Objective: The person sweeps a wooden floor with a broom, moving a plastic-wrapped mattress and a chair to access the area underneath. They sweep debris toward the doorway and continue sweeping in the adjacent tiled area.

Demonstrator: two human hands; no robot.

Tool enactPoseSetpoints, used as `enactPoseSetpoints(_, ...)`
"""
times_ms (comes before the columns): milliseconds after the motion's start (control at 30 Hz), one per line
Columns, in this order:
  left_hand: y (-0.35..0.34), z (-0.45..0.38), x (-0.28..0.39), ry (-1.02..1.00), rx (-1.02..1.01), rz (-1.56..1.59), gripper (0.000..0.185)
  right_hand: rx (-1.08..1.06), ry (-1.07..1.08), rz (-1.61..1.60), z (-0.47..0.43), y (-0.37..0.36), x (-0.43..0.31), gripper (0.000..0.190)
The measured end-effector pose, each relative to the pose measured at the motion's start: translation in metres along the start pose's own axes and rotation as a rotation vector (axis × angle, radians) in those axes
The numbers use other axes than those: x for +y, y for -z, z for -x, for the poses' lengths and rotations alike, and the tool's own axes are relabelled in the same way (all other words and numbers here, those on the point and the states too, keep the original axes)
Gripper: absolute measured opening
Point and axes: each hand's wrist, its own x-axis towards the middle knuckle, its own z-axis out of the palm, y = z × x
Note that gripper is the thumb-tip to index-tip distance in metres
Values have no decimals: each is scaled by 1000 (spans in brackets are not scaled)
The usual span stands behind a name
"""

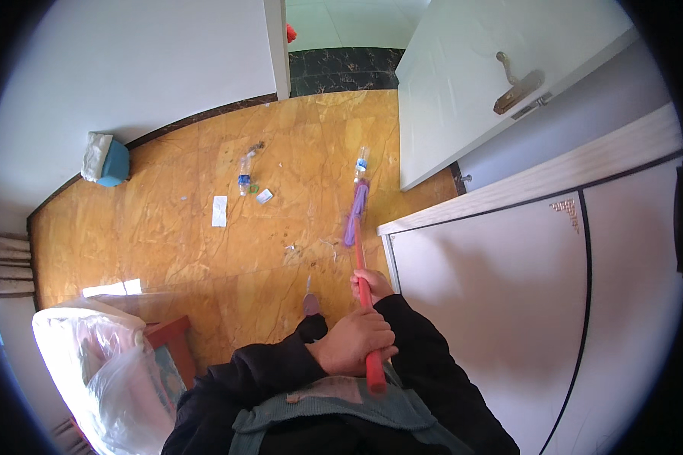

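A broom with a red handle and a purple head slants away from my body across the floor. My left hand is wrapped around the handle near its top end, close to my waist. Lower down the same handle, my right hand grips it. Just beyond the broom head lies a clear plastic bottle with a blue label, seemingly against the bristles. To the left are another plastic bottle, a green ring, a small white packet and a white sheet of paper.
A white door stands ajar beside a dark stone threshold. A light cabinet runs along my right. By the left wall sits a blue bin with a white liner. A plastic-wrapped piece of furniture is at lower left. Dark debris lies on the floor.
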Motion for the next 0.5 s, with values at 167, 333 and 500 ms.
enactPoseSetpoints(167,31,-5,-19,94,178,146,41,-135,-76,105,22,-4,-43,26)
enactPoseSetpoints(333,-10,52,-148,945,985,928,31,-294,-408,60,31,-58,-65,31)
enactPoseSetpoints(500,-41,80,-204,1039,1354,1600,23,-498,-661,432,-9,-55,-45,24)
